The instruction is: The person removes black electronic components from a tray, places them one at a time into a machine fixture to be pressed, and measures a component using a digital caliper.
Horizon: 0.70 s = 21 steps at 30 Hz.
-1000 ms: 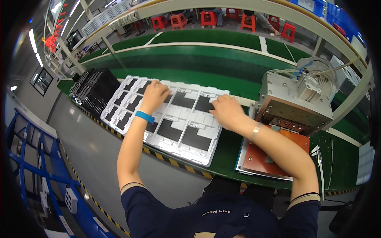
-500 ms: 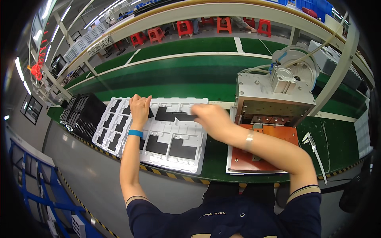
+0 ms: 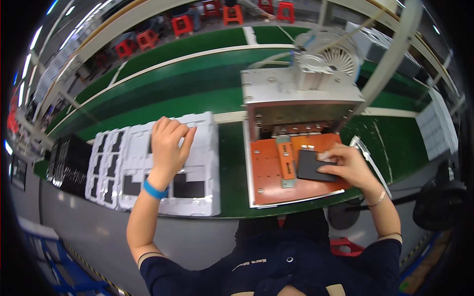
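Note:
My right hand (image 3: 348, 165) grips a thin black flat piece (image 3: 312, 166) between thumb and fingers. The piece has a notched corner and a small pale tab at its far edge. It is over the orange-red plate (image 3: 266, 192) of a metal press (image 3: 301, 93), just right of an orange-and-green strip (image 3: 286, 163). Whether it touches the plate I cannot tell. My left hand (image 3: 170, 143), a blue band at its wrist, is over the white moulded tray (image 3: 205, 148). Its fingers are bent, with the thumb apart from them, and nothing shows in it. More black pieces (image 3: 188, 186) lie in the tray's pockets.
Left of the large tray lie narrower white trays (image 3: 103, 167) with black parts, then a stack of black trays (image 3: 69, 160). A caliper (image 3: 370, 160) lies right of the press. A white fan (image 3: 340, 59) stands behind it. Red stools (image 3: 182, 25) stand beyond the green bench.
My right hand has moved from the tray to the press plate, with a black piece in it. My left hand stays over the tray. The whole view has swung to the right.

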Available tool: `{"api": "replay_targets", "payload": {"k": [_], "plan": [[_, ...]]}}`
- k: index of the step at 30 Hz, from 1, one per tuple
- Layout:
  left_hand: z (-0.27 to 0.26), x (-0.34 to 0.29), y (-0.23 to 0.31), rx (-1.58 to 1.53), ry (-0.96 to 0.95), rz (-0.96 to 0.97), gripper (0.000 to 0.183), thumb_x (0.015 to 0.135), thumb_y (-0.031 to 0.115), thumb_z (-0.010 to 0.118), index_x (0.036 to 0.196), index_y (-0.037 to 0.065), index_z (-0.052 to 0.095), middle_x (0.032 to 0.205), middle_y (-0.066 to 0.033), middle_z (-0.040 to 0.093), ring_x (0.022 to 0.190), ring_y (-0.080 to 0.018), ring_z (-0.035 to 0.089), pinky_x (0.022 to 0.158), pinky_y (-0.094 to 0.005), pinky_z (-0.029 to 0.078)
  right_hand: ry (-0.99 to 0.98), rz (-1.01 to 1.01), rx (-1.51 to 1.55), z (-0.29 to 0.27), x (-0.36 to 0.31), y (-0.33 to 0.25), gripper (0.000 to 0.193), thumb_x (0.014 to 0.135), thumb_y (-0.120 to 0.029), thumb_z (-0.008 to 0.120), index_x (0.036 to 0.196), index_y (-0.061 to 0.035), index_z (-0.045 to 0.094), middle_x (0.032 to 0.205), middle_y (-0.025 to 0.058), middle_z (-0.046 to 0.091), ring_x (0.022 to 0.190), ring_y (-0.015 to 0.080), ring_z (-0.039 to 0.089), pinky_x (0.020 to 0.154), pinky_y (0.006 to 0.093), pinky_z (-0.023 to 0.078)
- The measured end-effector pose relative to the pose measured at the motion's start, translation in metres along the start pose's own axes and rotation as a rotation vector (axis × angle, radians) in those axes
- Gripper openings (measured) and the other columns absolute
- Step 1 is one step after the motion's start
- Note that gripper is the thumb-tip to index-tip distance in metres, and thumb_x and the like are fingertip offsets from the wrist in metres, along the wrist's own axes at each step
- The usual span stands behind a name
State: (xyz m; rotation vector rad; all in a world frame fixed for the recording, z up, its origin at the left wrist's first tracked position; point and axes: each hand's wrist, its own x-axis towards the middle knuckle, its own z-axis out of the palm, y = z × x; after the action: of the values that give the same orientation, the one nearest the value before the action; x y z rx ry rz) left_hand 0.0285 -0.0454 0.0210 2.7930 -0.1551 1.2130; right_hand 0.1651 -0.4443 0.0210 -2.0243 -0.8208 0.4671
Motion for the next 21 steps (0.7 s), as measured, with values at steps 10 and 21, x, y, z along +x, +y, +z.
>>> {"api": "replay_targets", "payload": {"k": [10,21], "plan": [[0.032,0.010,0.149,-0.447,-0.610,0.400,0.070,0.079,0.057,0.065,0.132,0.010,0.054,0.140,-0.0142,0.047,0.129,-0.0308,0.045,0.107,-0.0544,0.029,0.256,-0.483,-0.295,0.032,0.023,0.003,0.016,0.079,-0.010,0.073,0.093,-0.0033,0.068,0.088,0.0077,0.062,0.086,0.0280,0.056,0.078,0.0374,0.046],[0.042,0.009,0.145,-0.515,-0.716,0.369,0.065,0.084,0.055,0.061,0.130,0.010,0.055,0.138,-0.0131,0.049,0.132,-0.0284,0.042,0.108,-0.0527,0.029,0.148,-0.541,-0.597,0.043,0.030,0.003,0.030,0.080,-0.011,0.064,0.108,-0.0026,0.064,0.105,0.0064,0.060,0.102,0.0244,0.054,0.088,0.0403,0.044]]}}
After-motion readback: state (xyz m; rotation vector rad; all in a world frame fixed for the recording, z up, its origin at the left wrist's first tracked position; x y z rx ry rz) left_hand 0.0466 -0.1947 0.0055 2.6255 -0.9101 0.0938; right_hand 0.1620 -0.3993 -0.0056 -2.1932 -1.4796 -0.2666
